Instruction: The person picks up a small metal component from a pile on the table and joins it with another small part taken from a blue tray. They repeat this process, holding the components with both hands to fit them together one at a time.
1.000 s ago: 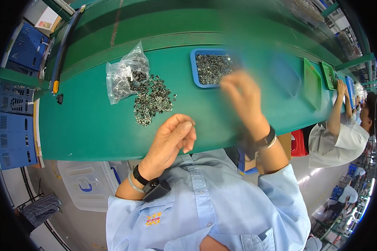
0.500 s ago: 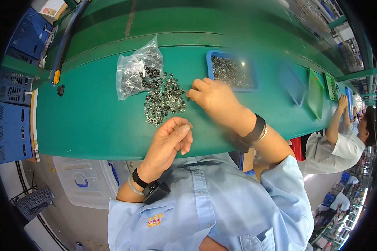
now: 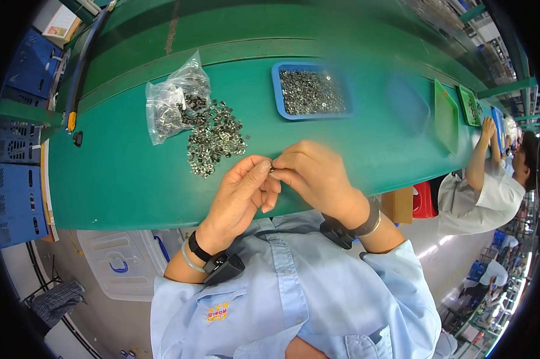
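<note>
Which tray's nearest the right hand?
The blue tray filled with small metal parts, just beyond the right hand; the green trays and other blue trays all sit farther right.

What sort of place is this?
Probably a factory assembly area: a long green workbench, a blue rectangular tray of small metal parts, and a co-worker in a pale short-sleeved shirt farther along.

Factory workshop, long green workbench (image 3: 132, 191), parts tray (image 3: 276, 90), co-worker (image 3: 485, 194)
</note>
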A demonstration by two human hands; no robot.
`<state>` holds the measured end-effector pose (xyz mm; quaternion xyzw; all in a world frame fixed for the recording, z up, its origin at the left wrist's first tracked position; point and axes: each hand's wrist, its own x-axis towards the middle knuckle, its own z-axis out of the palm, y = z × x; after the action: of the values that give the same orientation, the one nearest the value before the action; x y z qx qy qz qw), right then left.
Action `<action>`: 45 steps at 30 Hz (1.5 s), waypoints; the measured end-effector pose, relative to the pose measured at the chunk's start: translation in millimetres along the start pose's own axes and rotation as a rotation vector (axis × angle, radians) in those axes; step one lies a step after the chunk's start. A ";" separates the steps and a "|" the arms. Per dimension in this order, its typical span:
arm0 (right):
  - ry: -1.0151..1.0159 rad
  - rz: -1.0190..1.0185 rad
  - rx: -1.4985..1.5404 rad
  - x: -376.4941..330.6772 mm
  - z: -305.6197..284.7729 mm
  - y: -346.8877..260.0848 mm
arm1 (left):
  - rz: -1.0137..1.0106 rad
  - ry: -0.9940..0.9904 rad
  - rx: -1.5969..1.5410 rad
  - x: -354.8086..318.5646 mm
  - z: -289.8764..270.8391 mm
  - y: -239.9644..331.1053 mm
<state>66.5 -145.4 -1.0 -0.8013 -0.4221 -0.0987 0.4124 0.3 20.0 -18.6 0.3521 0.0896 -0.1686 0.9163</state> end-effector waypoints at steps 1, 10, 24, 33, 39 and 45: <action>0.004 0.007 0.000 -2.8 -1.1 -0.7 | -0.011 -0.029 -0.012 0.5 0.0 -1.6; 0.061 0.050 0.037 -16.5 -5.3 -1.6 | -0.007 0.049 0.169 1.8 11.9 -2.7; 0.102 0.108 0.107 -18.9 -6.7 -8.1 | 0.010 0.027 0.142 0.8 11.9 -2.1; 0.088 0.096 0.127 -20.5 -5.1 -7.0 | 0.029 0.015 0.150 -1.2 13.6 -1.1; 0.116 0.147 0.185 -21.3 -1.7 -11.7 | 0.033 0.015 0.119 -1.9 14.3 -2.3; 0.150 0.172 0.278 -24.8 2.8 -12.2 | 0.058 -0.069 0.013 -0.7 10.8 -6.8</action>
<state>41.3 -154.4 -8.3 -0.7601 -0.3294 -0.0633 0.5565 -2.4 8.1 -14.6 0.3545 0.0468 -0.1544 0.9210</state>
